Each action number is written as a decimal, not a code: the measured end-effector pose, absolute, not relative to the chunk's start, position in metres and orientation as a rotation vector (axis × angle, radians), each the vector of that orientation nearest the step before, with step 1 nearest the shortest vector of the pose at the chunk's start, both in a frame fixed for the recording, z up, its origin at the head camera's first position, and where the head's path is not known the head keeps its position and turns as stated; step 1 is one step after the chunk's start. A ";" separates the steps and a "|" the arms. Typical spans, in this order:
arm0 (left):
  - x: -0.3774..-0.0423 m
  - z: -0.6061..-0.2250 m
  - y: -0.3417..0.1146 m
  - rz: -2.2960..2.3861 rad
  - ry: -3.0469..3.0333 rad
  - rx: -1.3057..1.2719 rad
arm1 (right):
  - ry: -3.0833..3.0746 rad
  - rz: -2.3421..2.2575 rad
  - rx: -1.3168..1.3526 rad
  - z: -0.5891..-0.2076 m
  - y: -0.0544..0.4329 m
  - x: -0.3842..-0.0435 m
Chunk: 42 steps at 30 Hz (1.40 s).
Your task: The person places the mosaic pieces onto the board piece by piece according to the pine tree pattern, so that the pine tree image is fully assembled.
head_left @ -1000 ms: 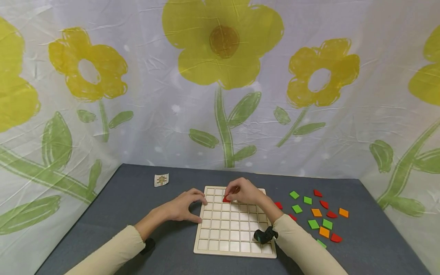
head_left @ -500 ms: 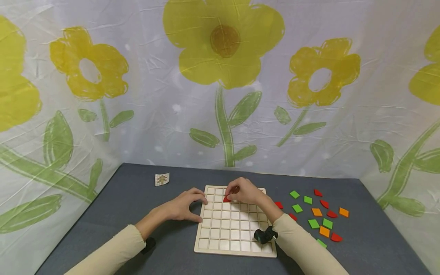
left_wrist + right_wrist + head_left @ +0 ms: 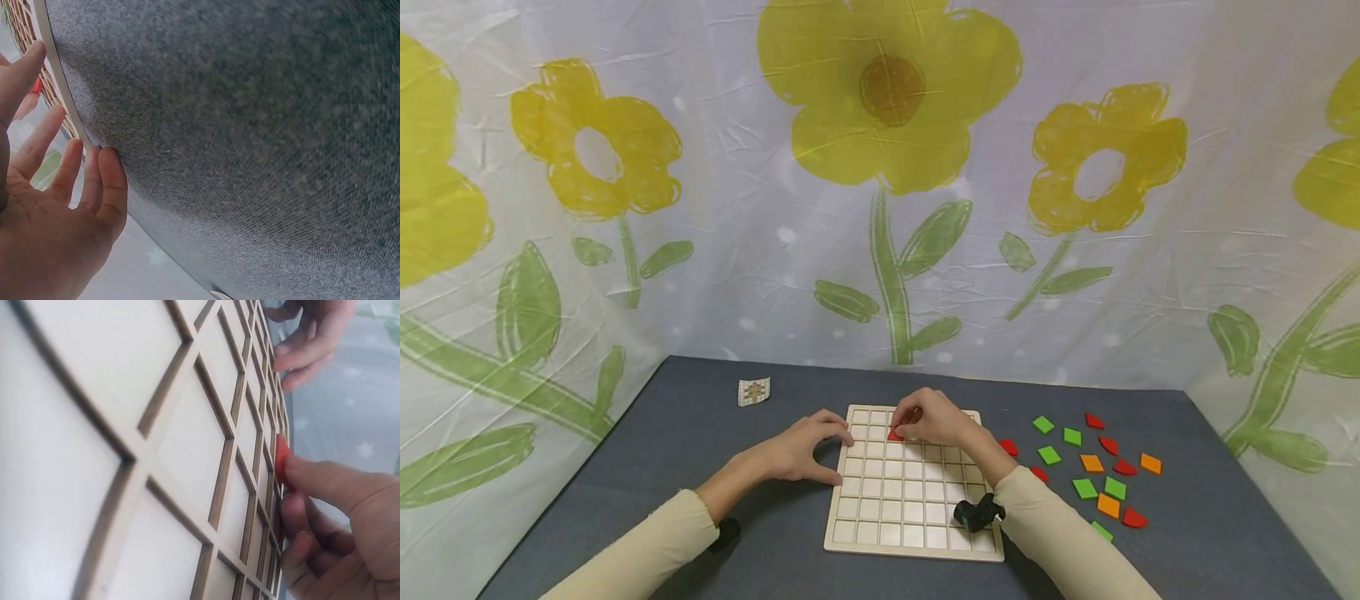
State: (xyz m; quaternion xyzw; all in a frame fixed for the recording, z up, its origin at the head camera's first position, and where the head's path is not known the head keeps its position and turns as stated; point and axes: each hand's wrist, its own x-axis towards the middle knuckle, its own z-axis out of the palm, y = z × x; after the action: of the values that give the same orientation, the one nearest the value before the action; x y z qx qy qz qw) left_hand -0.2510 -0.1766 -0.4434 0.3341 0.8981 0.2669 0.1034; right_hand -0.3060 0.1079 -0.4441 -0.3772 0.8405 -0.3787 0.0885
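Note:
A pale wooden grid board point(image 3: 868, 508) with square recesses lies on the dark table. Near its far edge, my right hand point(image 3: 934, 419) pinches a red tile point(image 3: 894, 434) between thumb and fingers. In the right wrist view, the red tile point(image 3: 282, 461) stands at a slant over the recesses, with the thumb on it. My left hand point(image 3: 801, 450) rests against the board's left edge, thumb and fingers spread. Seen in the left wrist view, the left hand's fingers point(image 3: 47, 128) are loosely extended, tips right at the board's rim. The right hand covers part of the board's far rows.
Several green square tiles point(image 3: 1083, 489), orange square tiles point(image 3: 1108, 505) and red quarter-round tiles point(image 3: 1134, 518) lie scattered right of the board. A small printed pattern card point(image 3: 753, 392) lies at the back left. A flowered curtain point(image 3: 737, 208) hangs behind the table.

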 end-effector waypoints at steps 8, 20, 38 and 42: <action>-0.251 -0.444 -0.176 0.787 2.646 0.985 | 2.510 -1.157 -1.106 -0.441 0.113 -0.304; -0.252 -0.445 -0.176 0.776 2.652 1.002 | 2.471 -1.310 -1.072 -0.442 0.158 -0.315; -0.251 -0.443 -0.177 0.787 2.645 1.012 | 2.442 -1.380 -0.968 -0.438 0.232 -0.301; -0.251 -0.442 -0.177 0.788 2.644 1.002 | 2.462 -1.340 -1.000 -0.437 0.245 -0.298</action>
State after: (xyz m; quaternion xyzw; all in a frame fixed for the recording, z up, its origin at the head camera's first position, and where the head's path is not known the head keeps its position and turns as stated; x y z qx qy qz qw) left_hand -0.2507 -0.1771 -0.4423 0.3395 0.8960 0.2671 0.1031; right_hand -0.2983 0.2451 -0.4373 -0.3349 0.8244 -0.4487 0.0824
